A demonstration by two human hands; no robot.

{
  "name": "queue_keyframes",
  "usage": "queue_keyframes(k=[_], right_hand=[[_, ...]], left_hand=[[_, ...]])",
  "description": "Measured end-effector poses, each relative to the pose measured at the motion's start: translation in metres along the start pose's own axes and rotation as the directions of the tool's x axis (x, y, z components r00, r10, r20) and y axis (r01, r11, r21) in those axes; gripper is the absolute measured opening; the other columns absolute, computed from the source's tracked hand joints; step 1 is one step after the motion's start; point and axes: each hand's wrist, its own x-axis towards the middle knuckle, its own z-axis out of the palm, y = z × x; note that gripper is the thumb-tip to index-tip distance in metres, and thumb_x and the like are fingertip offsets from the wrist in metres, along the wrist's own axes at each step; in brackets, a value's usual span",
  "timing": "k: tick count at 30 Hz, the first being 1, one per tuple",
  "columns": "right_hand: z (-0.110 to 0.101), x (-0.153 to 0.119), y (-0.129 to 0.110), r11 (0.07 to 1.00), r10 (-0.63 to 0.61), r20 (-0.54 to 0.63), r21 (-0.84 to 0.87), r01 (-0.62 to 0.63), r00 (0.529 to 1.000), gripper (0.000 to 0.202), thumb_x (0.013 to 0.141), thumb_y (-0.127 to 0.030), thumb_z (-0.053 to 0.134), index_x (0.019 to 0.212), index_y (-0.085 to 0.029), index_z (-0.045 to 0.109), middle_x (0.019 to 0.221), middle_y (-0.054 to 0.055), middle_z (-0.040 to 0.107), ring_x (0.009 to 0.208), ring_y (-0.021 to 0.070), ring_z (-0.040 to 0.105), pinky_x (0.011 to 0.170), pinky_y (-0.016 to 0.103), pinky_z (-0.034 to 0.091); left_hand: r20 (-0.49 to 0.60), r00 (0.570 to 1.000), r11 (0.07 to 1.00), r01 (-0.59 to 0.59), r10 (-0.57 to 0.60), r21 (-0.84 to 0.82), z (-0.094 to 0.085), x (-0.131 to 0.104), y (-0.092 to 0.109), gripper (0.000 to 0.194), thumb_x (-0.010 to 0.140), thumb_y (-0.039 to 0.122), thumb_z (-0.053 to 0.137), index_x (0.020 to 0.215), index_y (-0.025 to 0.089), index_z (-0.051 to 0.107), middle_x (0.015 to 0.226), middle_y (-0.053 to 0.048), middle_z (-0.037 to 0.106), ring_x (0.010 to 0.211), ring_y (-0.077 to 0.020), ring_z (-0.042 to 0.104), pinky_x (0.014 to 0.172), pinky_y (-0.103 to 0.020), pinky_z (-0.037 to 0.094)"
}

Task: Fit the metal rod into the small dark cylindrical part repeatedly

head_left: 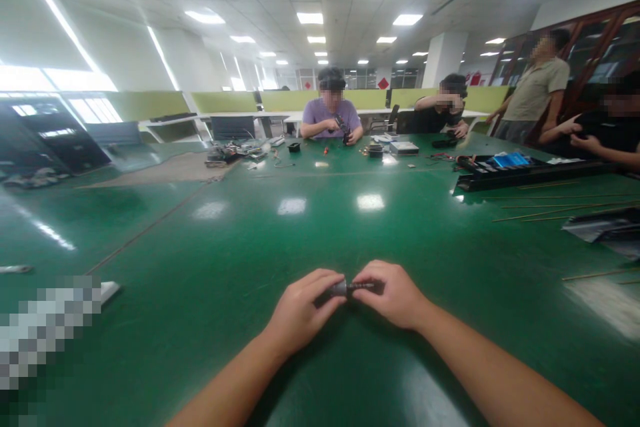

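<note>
Near the middle of the green table, my left hand (306, 310) is closed round a dark grey cylindrical part (340, 289). My right hand (393, 293) pinches a thin dark rod (361, 285) that lines up end to end with the cylinder. Fingertips of both hands are close together, with the join between the two parts showing in the gap. My palms hide the outer ends of both parts, and whether the rod sits inside the cylinder is too small to tell.
The green table (240, 240) reaches far forward. Small parts (223, 155) lie at its far side. A black tray (525, 173) and thin rods (555, 207) are on the right. A pixelated pale object (47, 327) is at left. Several people are beyond.
</note>
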Motion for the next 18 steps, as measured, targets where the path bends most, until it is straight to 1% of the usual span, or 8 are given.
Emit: queue_keyframes(k=[10, 18], right_hand=[[-0.0012, -0.0002, 0.0015, 1.0, 0.022, -0.009, -0.003, -0.022, 1.0, 0.011, 0.08, -0.021, 0.073, 0.091, -0.021, 0.075, 0.085, 0.003, 0.072, 0.08, 0.0174, 0.064, 0.074, 0.029, 0.048], [-0.0026, 0.0005, 0.0019, 1.0, 0.025, -0.019, 0.006, -0.025, 1.0, 0.01, 0.081, -0.022, 0.072, 0.091, -0.021, 0.076, 0.086, 0.004, 0.073, 0.08, 0.0187, 0.065, 0.075, 0.03, 0.049]], left_hand=[[-0.013, 1.0, 1.0, 0.003, -0.003, -0.004, -0.0008, 0.0021, 0.0019, 0.025, 0.09, 0.024, 0.064, 0.114, 0.021, 0.068, 0.108, -0.009, 0.07, 0.098, -0.0203, 0.066, 0.088, -0.032, 0.056], [-0.021, 1.0, 1.0, 0.014, -0.013, 0.015, -0.0015, 0.0021, 0.0021, 0.026, 0.089, 0.024, 0.065, 0.114, 0.022, 0.067, 0.109, -0.008, 0.07, 0.099, -0.0201, 0.067, 0.089, -0.032, 0.056]])
